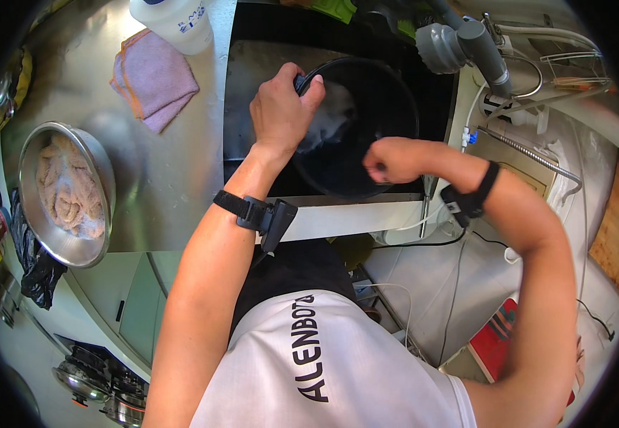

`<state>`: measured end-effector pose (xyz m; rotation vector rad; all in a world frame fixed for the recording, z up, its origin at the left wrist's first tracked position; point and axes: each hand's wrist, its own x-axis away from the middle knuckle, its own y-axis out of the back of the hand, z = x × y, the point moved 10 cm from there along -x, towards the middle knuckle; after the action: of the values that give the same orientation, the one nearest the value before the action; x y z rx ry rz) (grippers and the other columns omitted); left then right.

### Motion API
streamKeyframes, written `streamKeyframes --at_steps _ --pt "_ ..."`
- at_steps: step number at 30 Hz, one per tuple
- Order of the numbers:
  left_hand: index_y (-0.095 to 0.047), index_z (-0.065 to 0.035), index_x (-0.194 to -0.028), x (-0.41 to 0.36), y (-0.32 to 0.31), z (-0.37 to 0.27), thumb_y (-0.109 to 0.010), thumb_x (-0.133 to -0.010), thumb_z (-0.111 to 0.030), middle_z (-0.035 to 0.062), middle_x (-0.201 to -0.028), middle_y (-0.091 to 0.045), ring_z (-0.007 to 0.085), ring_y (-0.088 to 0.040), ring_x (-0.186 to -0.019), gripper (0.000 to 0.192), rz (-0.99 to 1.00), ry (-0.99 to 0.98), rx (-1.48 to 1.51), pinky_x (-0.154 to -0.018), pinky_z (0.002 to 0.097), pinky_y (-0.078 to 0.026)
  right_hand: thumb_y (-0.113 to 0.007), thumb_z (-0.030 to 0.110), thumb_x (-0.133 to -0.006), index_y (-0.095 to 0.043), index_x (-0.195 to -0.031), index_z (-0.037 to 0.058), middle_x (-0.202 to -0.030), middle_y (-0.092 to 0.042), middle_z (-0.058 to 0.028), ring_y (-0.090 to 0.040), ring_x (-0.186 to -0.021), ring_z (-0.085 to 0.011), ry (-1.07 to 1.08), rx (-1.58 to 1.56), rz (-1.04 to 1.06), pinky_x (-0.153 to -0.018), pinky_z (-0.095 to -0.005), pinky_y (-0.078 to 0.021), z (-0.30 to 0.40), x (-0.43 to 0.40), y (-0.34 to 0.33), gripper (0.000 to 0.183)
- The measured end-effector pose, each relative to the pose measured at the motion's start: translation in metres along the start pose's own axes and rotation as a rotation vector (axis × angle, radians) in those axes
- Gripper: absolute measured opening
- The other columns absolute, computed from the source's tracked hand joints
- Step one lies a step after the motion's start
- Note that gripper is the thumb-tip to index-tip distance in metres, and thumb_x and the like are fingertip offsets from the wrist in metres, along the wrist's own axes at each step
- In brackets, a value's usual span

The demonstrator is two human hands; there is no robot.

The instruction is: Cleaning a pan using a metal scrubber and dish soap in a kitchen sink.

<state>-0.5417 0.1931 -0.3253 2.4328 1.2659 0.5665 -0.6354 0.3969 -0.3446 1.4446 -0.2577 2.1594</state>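
My left hand grips the rim of a dark round basin, which is tilted over a black-edged sink. Whitish, foamy-looking material shows inside the basin. My right hand is curled at the basin's lower right side, with a small dark bit showing at its fingers; what it holds, if anything, cannot be told. On the steel counter to the left lie a folded purple cloth with orange edging and a steel bowl that holds a wet light-brown cloth.
A whitish plastic bottle stands at the counter's back, beside the sink. Grey pipe fittings and hoses are at upper right. A black plastic bag hangs by the left counter edge. Pots stand low at left.
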Motion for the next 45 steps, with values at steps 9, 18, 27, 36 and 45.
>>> streamKeyframes --at_steps 9,18,27,36,45 --pt "-0.069 -0.0057 -0.097 0.000 -0.014 -0.004 -0.068 -0.091 -0.040 0.0193 -0.078 -0.070 0.0424 -0.069 -0.076 0.035 0.027 -0.058 -0.028 -0.069 0.0479 -0.054 -0.060 -0.005 -0.083 -0.068 -0.111 0.0014 -0.095 -0.070 -0.0095 -0.063 -0.084 -0.0194 0.203 -1.242 -0.631 -0.073 -0.0336 -0.0502 0.029 -0.084 0.031 0.030" --pt "-0.070 -0.0049 -0.096 -0.003 -0.027 -0.006 -0.062 -0.095 -0.039 0.0201 -0.081 -0.070 0.0429 -0.067 -0.079 0.035 0.048 -0.052 -0.047 -0.069 0.0479 -0.053 -0.063 -0.002 -0.082 -0.067 -0.121 -0.0006 -0.114 -0.072 -0.0173 -0.070 -0.105 -0.0308 0.005 -0.555 -1.031 -0.090 -0.0396 -0.0546 -0.044 -0.095 0.101 0.039" --pt "-0.070 -0.0054 -0.096 -0.002 -0.030 -0.014 -0.062 -0.095 -0.042 0.0202 -0.080 -0.070 0.0433 -0.068 -0.079 0.037 0.027 -0.053 -0.013 -0.070 0.0484 -0.053 -0.065 0.009 -0.084 -0.066 -0.126 0.0011 -0.124 -0.068 -0.0230 -0.066 -0.116 -0.0352 0.069 -0.130 -0.444 -0.093 -0.0443 -0.0538 -0.069 -0.220 0.001 0.042" --pt "-0.071 -0.0062 -0.097 -0.001 -0.025 -0.008 -0.063 -0.094 -0.041 0.0194 -0.078 -0.070 0.0432 -0.068 -0.078 0.036 0.028 -0.033 -0.029 -0.070 0.0488 -0.054 -0.065 -0.001 -0.070 -0.065 -0.113 -0.0012 -0.106 -0.068 -0.0144 -0.065 -0.096 -0.0258 -0.069 -0.558 -0.094 -0.084 -0.0373 -0.0528 -0.011 -0.030 -0.020 0.042" --pt "-0.071 -0.0064 -0.099 0.001 -0.031 -0.004 -0.059 -0.097 -0.039 0.0186 -0.078 -0.069 0.0410 -0.067 -0.078 0.035 -0.001 0.023 0.033 -0.070 0.0474 -0.053 -0.082 0.016 -0.075 -0.065 -0.099 0.0031 -0.121 -0.060 -0.0163 -0.062 -0.099 -0.0316 -0.029 -0.417 -0.240 -0.088 -0.0387 -0.0519 0.000 0.023 -0.037 0.032"
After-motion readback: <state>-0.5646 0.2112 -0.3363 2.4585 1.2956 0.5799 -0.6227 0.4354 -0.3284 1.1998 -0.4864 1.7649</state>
